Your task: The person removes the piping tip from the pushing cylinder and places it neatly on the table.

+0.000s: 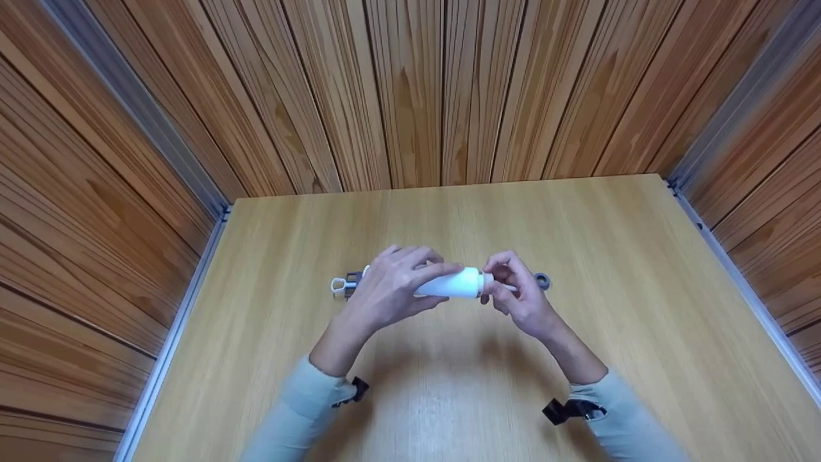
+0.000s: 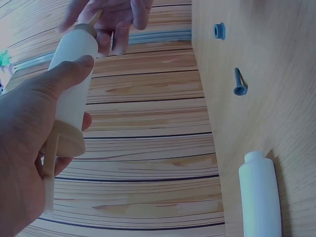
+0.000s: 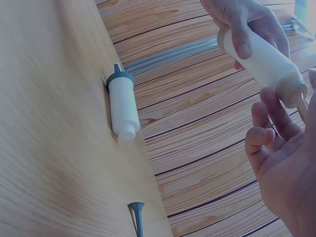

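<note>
Above the table, my left hand grips a white cylinder that looks like an icing syringe, lying roughly level. Its beige flanged end is by the left palm, with a thin beige rod below it. At the other end sit a beige collar and a slim pointed nozzle. My right hand pinches the nozzle end between thumb and fingers. Beneath the hands, a second white syringe with a dark grey cap lies on the table; the left hand mostly covers it from above.
A grey funnel-shaped nozzle and a small grey ring-shaped part are on the wooden table, in line with the second syringe. Wood-plank walls with metal rails enclose the table's back and sides.
</note>
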Tool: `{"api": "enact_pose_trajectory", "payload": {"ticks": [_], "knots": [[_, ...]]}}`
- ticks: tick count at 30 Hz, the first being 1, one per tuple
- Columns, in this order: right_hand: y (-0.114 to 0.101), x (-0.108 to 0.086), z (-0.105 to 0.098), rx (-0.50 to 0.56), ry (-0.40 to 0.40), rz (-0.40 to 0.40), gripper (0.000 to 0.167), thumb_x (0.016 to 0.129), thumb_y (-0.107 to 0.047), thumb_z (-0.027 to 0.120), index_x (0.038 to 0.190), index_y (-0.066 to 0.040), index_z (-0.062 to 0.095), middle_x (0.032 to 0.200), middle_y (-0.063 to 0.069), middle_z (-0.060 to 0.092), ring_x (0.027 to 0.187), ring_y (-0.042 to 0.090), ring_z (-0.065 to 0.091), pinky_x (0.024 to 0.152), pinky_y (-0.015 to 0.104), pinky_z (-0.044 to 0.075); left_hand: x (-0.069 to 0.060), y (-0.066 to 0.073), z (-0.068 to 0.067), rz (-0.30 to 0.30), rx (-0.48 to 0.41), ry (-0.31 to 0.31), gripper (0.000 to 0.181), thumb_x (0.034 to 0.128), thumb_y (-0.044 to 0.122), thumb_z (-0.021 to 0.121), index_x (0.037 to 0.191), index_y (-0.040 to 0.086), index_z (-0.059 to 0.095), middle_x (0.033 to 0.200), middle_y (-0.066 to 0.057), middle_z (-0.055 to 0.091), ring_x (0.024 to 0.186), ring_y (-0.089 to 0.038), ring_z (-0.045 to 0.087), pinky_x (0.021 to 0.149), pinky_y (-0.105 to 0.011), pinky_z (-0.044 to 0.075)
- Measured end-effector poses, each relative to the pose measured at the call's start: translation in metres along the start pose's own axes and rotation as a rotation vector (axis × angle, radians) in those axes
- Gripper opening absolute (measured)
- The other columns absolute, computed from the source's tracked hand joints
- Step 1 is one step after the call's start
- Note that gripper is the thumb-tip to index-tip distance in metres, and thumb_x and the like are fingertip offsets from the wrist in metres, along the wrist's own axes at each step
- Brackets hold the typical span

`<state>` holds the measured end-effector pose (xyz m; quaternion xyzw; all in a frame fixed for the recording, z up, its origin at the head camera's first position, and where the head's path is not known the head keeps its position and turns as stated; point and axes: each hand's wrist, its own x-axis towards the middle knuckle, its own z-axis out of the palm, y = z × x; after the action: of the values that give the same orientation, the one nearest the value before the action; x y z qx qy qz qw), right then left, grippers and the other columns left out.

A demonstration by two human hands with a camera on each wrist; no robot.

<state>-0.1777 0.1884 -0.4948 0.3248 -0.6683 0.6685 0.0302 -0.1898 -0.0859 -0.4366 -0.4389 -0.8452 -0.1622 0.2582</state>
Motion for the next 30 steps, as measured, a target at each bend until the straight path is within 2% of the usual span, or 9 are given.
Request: {"api": "enact_pose_trajectory", "payload": {"ticks": [3, 8, 13, 18, 25, 30], "knots": [[-0.0003, 0.0003, 0.0000, 0.017, -0.002, 0.014, 0.017, 0.108, 0.017, 0.048, 0.122, 0.016, 0.039, 0.104, -0.012, 0.072, 0.084, 0.005, 0.069, 0.063, 0.012, 0.046, -0.0007, 0.0001, 0.0008, 0.005, 0.007, 0.010, 0.049, 0.0888, 0.032, 0.099, 0.134, 0.030, 0.081, 0.115, 0.002, 0.081, 0.101, -0.018, 0.079, 0.077, -0.034, 0.057], [0.0011, 0.0001, -0.0001, 0.015, -0.010, 0.000, 0.021, 0.106, 0.018, 0.054, 0.121, 0.016, 0.040, 0.108, -0.012, 0.070, 0.092, 0.002, 0.071, 0.071, 0.014, 0.054, -0.0020, 0.0006, 0.0009, 0.001, 0.012, 0.008, 0.049, 0.0886, 0.033, 0.099, 0.134, 0.030, 0.081, 0.116, 0.002, 0.081, 0.101, -0.018, 0.079, 0.078, -0.034, 0.057], [0.0044, -0.0012, 0.0003, -0.022, -0.012, -0.055, 0.027, 0.103, 0.018, 0.061, 0.121, 0.015, 0.042, 0.115, -0.007, 0.061, 0.090, 0.000, 0.060, 0.072, 0.013, 0.052, -0.0022, 0.0005, 0.0002, -0.007, 0.013, 0.000, 0.050, 0.0891, 0.036, 0.099, 0.135, 0.030, 0.081, 0.118, 0.001, 0.081, 0.103, -0.019, 0.080, 0.078, -0.034, 0.058], [0.0053, -0.0011, 0.0012, -0.038, -0.018, -0.077, 0.031, 0.098, 0.024, 0.058, 0.122, 0.012, 0.043, 0.116, -0.007, 0.056, 0.086, 0.000, 0.053, 0.072, 0.015, 0.050, -0.0026, -0.0003, 0.0007, -0.011, 0.018, 0.008, 0.049, 0.0885, 0.034, 0.099, 0.134, 0.030, 0.082, 0.116, 0.002, 0.081, 0.101, -0.018, 0.080, 0.076, -0.034, 0.057], [0.0026, -0.0014, 0.0007, -0.013, 0.002, 0.013, 0.025, 0.105, 0.016, 0.050, 0.128, 0.013, 0.040, 0.112, -0.007, 0.062, 0.089, 0.006, 0.064, 0.061, 0.011, 0.043, -0.0022, 0.0002, 0.0012, -0.012, -0.006, 0.012, 0.047, 0.0890, 0.033, 0.099, 0.133, 0.028, 0.082, 0.117, 0.001, 0.081, 0.104, -0.019, 0.080, 0.079, -0.034, 0.058], [0.0016, -0.0005, -0.0001, 0.008, -0.017, 0.047, 0.022, 0.108, 0.015, 0.048, 0.129, 0.015, 0.041, 0.108, -0.011, 0.069, 0.083, 0.004, 0.067, 0.059, 0.012, 0.044, -0.0021, 0.0000, 0.0019, -0.011, -0.008, 0.015, 0.047, 0.0889, 0.032, 0.099, 0.132, 0.027, 0.082, 0.117, 0.001, 0.081, 0.104, -0.019, 0.080, 0.081, -0.035, 0.059]]}}
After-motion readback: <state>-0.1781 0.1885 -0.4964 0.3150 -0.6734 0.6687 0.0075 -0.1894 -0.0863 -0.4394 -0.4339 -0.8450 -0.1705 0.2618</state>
